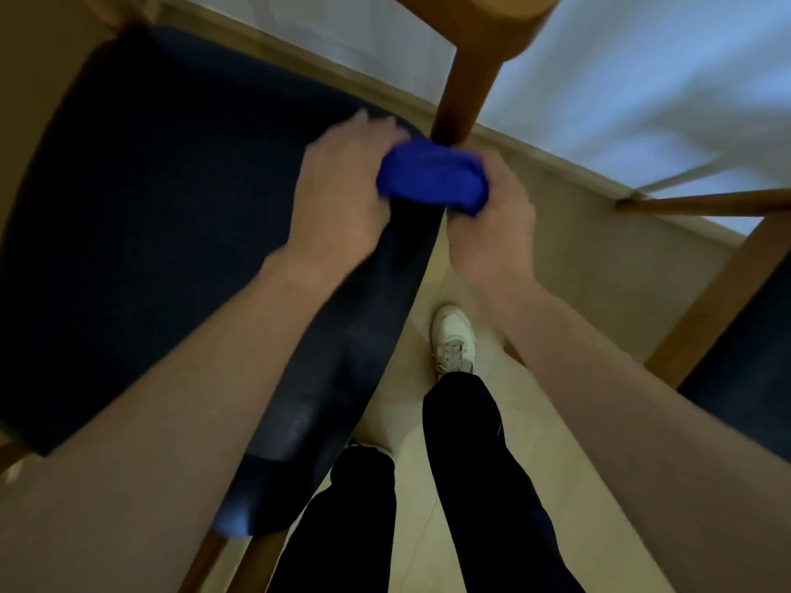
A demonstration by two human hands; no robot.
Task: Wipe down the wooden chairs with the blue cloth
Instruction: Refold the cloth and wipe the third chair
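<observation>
Blue cloth [432, 177] bunched between both hands, left [338, 186] and right [492, 224].

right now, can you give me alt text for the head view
Both hands, left hand and right hand, hold a bunched blue cloth at the base of a wooden chair post beside the dark seat; the image is motion-blurred.

- No text, label, brand, number or sign can be read anywhere in the view; motion blur smears every surface.
</observation>
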